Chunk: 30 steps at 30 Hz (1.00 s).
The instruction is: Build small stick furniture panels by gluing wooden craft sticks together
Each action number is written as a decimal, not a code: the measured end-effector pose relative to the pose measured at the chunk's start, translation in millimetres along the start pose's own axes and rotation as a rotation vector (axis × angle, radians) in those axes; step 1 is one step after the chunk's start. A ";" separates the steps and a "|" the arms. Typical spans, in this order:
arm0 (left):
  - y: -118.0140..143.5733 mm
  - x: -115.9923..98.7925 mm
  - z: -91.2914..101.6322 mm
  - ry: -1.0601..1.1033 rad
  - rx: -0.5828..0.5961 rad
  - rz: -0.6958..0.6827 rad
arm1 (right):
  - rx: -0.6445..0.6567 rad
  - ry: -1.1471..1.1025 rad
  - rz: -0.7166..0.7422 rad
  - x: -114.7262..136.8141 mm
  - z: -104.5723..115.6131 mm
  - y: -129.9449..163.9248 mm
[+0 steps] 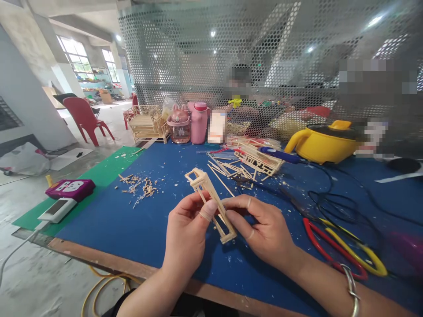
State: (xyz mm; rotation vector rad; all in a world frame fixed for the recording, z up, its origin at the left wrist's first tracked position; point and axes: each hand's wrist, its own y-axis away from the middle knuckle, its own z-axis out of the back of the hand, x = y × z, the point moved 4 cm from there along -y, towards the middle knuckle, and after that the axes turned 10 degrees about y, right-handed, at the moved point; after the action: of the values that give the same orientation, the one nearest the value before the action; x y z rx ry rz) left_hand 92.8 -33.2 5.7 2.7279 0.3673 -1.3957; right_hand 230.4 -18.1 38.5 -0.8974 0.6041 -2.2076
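- Both hands up front, close to the lens: left hand (187, 229) and right hand (261, 226) meet over the blue mat (139, 220), and between them sits a slim wooden stick frame (211, 202).
- Left hand's thumb and fingers are closed on the frame's middle, gripping it firmly; the frame slants, top end up-left, bottom end down-right, lifted clear of the mat.
- Right hand is pinched in at the frame's lower half, thumb and forefinger nearly shut on 1 of its thin rails, other fingers curled under.
- Step in hand, as I read it: checking or pressing a joint on the half-built frame, mid-assembly rather than finished.
- Next move, I'd judge, calls for a light, steady pinch and keeping the rails square, since these sticks look easy to snap.
- Loose sticks (228, 169) lie further back, beside another built lattice piece (259, 160).
- Wood chips (140, 187) are scattered to the left.
- Red-and-yellow-handled cutters (343, 253) rest just right of the right wrist.
- Yellow pot (325, 141) stands at the back, near a pink bottle (199, 123).
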 end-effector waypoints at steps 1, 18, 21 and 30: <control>0.5 0.5 -0.5 -0.002 -0.001 -0.003 | 0.003 -0.017 -0.029 -1.2 -0.8 0.9; -64.9 3.7 -7.3 -0.296 0.404 -0.075 | 0.139 -0.218 -0.263 -33.8 -10.5 -9.6; -69.7 20.3 -0.2 -0.340 0.480 -0.058 | 0.126 -0.165 -0.265 -41.6 -17.4 -6.8; -59.5 16.0 2.4 -0.462 0.466 -0.151 | 0.076 -0.139 -0.251 -45.2 -22.5 -3.1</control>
State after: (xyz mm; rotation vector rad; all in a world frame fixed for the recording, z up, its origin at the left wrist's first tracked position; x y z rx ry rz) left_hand 85.9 27.1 -5.2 2.6013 0.2433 -2.3413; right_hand 236.9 20.5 6.4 -1.1268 0.3547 -2.3464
